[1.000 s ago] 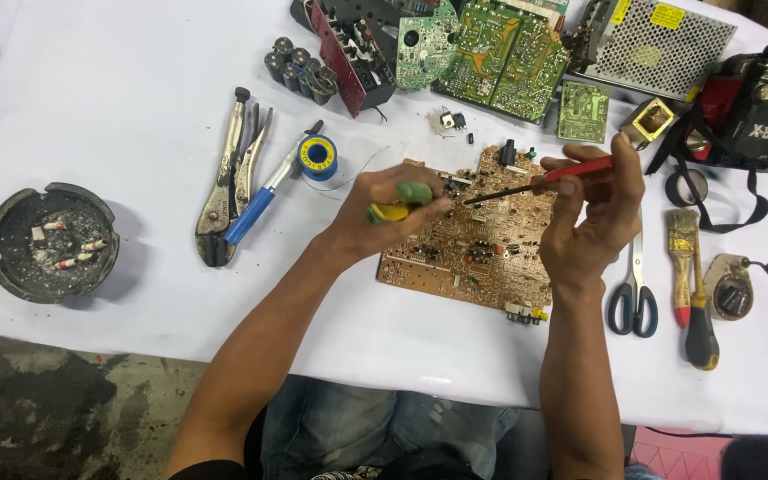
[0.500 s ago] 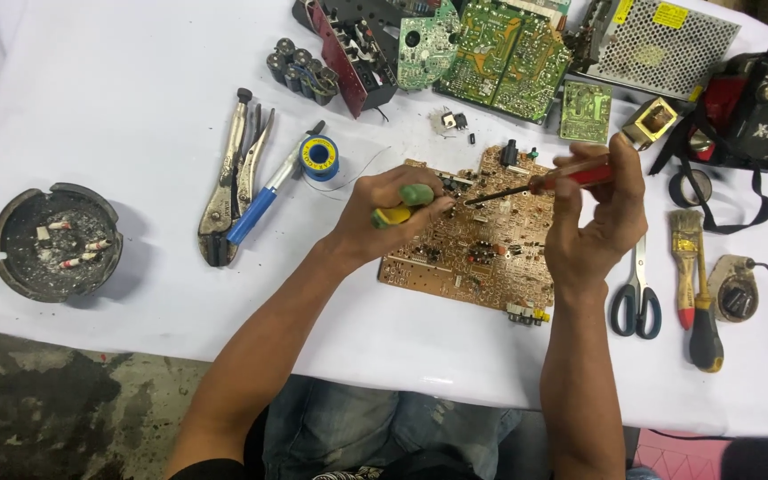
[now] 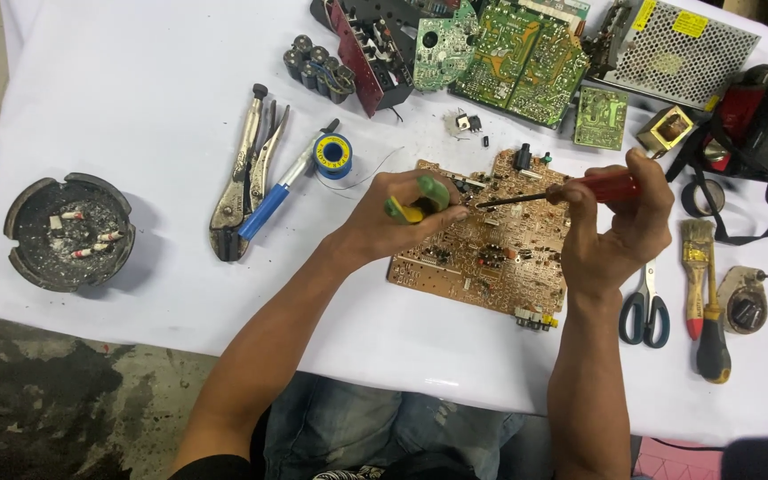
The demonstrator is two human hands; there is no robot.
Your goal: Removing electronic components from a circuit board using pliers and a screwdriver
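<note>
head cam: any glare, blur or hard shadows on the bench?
Head view: lighting even and soft, only faint shadows beside the ashtray and pliers. White cloth is bright but keeps detail, no blown-out glare. Both hands sharp: left hand on a green-yellow tool, right hand on the red-handled iron; brown board is crisp. Slight wide-angle bowing at the edges.

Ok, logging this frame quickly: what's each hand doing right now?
Left hand: closed on a green-and-yellow handled tool.
Right hand: closed on a red-handled soldering iron, tip over the brown circuit board.
</note>
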